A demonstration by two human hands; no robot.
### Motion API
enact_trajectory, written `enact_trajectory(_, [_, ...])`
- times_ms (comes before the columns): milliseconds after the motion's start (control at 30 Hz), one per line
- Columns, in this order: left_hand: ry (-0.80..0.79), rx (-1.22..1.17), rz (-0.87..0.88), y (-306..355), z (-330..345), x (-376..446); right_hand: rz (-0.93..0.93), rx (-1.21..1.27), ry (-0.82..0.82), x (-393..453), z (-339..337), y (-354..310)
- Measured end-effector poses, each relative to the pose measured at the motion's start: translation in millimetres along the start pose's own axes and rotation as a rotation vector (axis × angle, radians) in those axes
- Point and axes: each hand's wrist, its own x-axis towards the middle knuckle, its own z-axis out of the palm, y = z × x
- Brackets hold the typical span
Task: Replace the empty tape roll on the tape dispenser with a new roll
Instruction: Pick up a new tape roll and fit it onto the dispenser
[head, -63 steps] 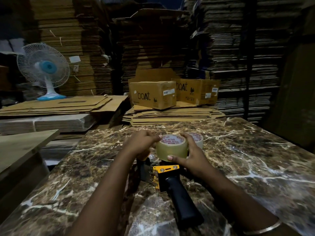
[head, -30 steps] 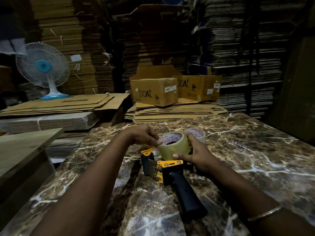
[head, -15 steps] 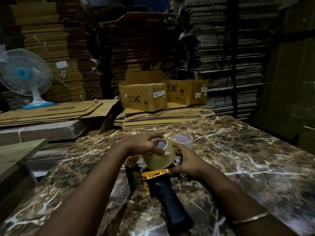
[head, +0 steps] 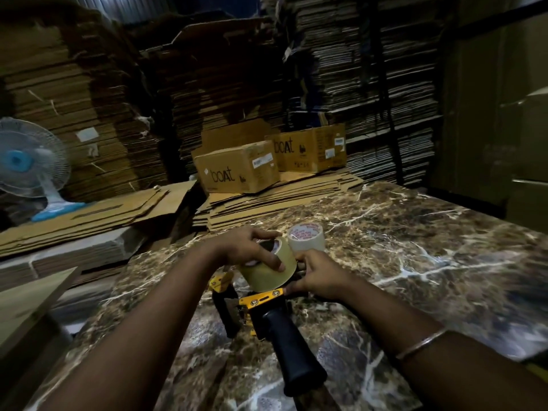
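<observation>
**New roll half on the dispenser, easy to botch here**

Big dark marble tabletop (head: 415, 262), with walls of flattened cardboard behind it, a couple of boxes (head: 237, 170) and a fan (head: 29, 167) off to the left. The dispenser (head: 267, 310) lies on the tabletop with its black handle toward the camera and its yellow frame at the far end. The new roll (head: 267, 268), clear and fat, sits tilted over the dispenser's hub end, not flat on it as far as I can tell. A second, whitish roll (head: 305, 238) stands just behind, touching or nearly so; can't tell if that's the empty one.

Left hand (head: 252, 250) grips the new roll from above, fingers curled over its rim. Right hand (head: 323, 277) pinches the yellow frame beside the roll, steadying it.

What could go wrong: the roll goes on crooked and jams on the hub, or gets mounted the wrong way round so the sticky side faces out. If the right hand slackens, the dispenser could skid on that slick marble.
</observation>
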Motion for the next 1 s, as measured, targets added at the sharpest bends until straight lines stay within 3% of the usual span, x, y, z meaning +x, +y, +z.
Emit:
enact_trajectory(133, [-0.026,0.033,0.001,12.4,0.1,6.9,0.006,-0.02,-0.014,-1.3,-3.9,-3.5])
enact_trajectory(300, [-0.062,0.039,-0.043,9.0,-2.7,7.5,0.012,0.042,-0.145,-3.1,-12.9,-6.2])
enact_trajectory(433, [-0.064,-0.038,-0.042,-2.6,-5.0,4.9,-0.023,-0.171,-0.094,-4.9,-2.2,-6.9])
enact_trajectory(600, [0.002,-0.153,0.037,-13.0,-1.4,2.2,-0.052,-0.184,-0.019,-5.4,0.1,-10.7])
enact_trajectory(767, [0.187,-0.488,0.179,-30.8,-12.6,-13.0,-0.08,0.266,0.122,2.1,8.3,-19.6])
enact_trajectory(1000, [0.247,-0.683,0.334,-48.3,0.7,-17.4,-0.133,0.807,0.018,11.4,26.1,-28.9])
